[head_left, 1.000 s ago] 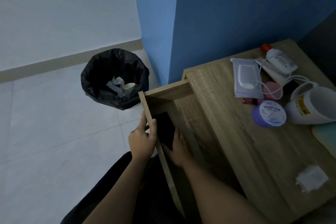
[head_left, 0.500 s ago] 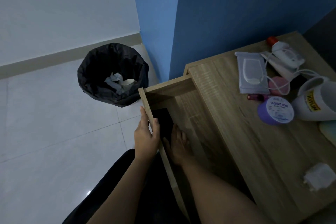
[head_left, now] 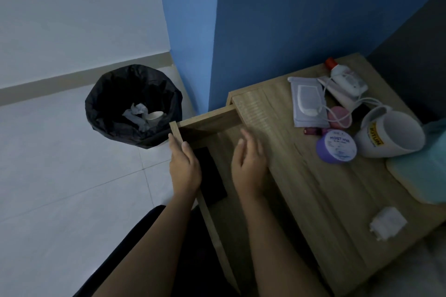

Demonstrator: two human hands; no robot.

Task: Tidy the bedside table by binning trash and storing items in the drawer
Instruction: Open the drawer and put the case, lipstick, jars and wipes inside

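Note:
The wooden bedside table (head_left: 313, 188) has its drawer (head_left: 207, 123) pulled out to the left. A flat black item (head_left: 212, 176) lies on the drawer's floor. My left hand (head_left: 184, 166) grips the drawer's front panel, thumb inside. My right hand (head_left: 249, 164) hovers above the drawer with fingers apart, holding nothing. On the tabletop lie a wipes pack (head_left: 307, 101), a white bottle with a red cap (head_left: 345, 77), a white cable (head_left: 342, 108), a purple jar (head_left: 337, 146), a small red item (head_left: 310, 131), a white mug (head_left: 391, 135) and a white charger (head_left: 387, 222).
A bin with a black liner (head_left: 132, 106) stands on the tiled floor left of the drawer, with crumpled paper and a cup inside. A blue wall rises behind the table. A teal object (head_left: 424, 171) rests at the table's right edge.
My right hand has risen out of the drawer and moved right, leaving the black item on the drawer floor. My left hand stays on the drawer front.

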